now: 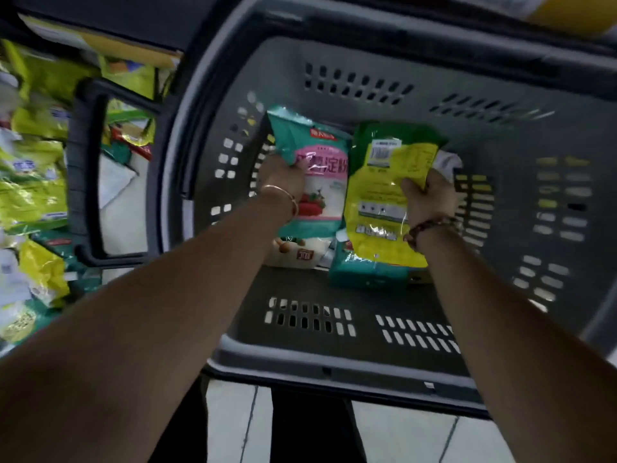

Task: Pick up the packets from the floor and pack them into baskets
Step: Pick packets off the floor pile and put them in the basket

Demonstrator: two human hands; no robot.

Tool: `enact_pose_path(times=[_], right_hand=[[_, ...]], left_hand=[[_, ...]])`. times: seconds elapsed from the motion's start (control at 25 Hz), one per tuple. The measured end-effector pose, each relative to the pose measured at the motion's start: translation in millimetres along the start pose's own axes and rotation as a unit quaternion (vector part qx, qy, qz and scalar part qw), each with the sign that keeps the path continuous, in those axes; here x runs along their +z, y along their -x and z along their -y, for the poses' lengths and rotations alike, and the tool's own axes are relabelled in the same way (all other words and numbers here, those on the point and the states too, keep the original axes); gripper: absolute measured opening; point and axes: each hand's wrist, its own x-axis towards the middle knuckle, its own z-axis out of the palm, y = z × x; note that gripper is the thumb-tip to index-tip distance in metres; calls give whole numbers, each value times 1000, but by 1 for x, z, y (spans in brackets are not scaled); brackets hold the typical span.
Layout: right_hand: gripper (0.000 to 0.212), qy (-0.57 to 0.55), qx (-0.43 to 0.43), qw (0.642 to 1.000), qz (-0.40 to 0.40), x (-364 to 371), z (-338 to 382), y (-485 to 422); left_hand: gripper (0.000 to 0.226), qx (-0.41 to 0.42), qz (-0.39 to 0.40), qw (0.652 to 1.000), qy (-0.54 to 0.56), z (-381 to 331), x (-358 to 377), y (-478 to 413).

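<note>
Mostly the view is filled by a grey plastic basket [367, 360]. It is a deep tub with a rounded, smooth rim and walls pierced by rows of small slots. Its dark loop handle [83, 168] hangs folded out over the left side.

Beyond that handle, a loose heap of packets [30, 188] lies on the floor. They are glossy, crinkled film in yellow, green, teal and white, blurred at the edge of the view. Pale floor tiles [233, 426] with thin grout lines show below the near rim.

Inside the basket, two flat pouches are held side by side over its bottom. The left hand [282, 177] grips the upper left edge of a teal-and-pink packet [320, 182], a soft pillow-shaped bag with strawberries printed low on it. The right hand [430, 195] curls round the right edge of a yellow-and-green packet [384, 195]. That packet is shiny and creased, with a white barcode label near its top.

Under these two, a teal packet [364, 274] and a white packet [297, 253] lie flat on the basket floor.

A thin metal bangle [283, 193] circles the left wrist, and a beaded bracelet [430, 227] circles the right.
</note>
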Motion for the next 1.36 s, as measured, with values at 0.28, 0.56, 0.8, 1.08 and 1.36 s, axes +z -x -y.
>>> enact_pose_path(times=[0.28, 0.56, 0.8, 1.08, 1.36], right_hand=[[43, 0, 49, 999, -17, 10, -16, -19], [67, 217, -176, 960, 30, -5, -2, 18], [75, 337, -160, 912, 169, 37, -20, 20], [75, 374, -131, 900, 180, 50, -17, 16], [70, 316, -125, 925, 171, 10, 15, 36]], left_hand=[[27, 13, -4, 999, -53, 11, 6, -21], [88, 365, 15, 853, -373, 19, 0, 29], [122, 301, 140, 729, -599, 28, 26, -14], [125, 252, 155, 719, -629, 23, 35, -29], [81, 246, 136, 853, -440, 7, -2, 22]])
